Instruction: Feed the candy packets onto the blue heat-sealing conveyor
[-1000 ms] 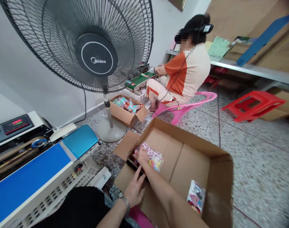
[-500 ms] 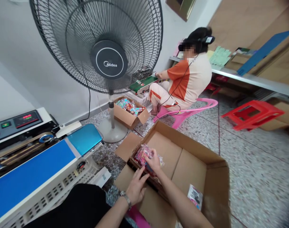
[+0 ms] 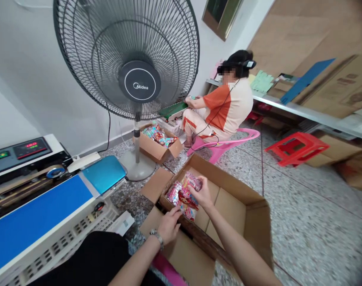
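The right hand (image 3: 202,194) grips a pink plastic packet (image 3: 190,182) by one end; the left hand (image 3: 169,225), fingers loosely spread, touches the cardboard carton (image 3: 227,184), likely steadying it

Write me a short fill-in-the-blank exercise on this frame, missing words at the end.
The right hand holds a packet in a box made of ____.
The band is on the camera wearer's ____ wrist.
The stool is coloured ____.
The name on the fan reads ____.

Missing words: cardboard; left; red; Midea.
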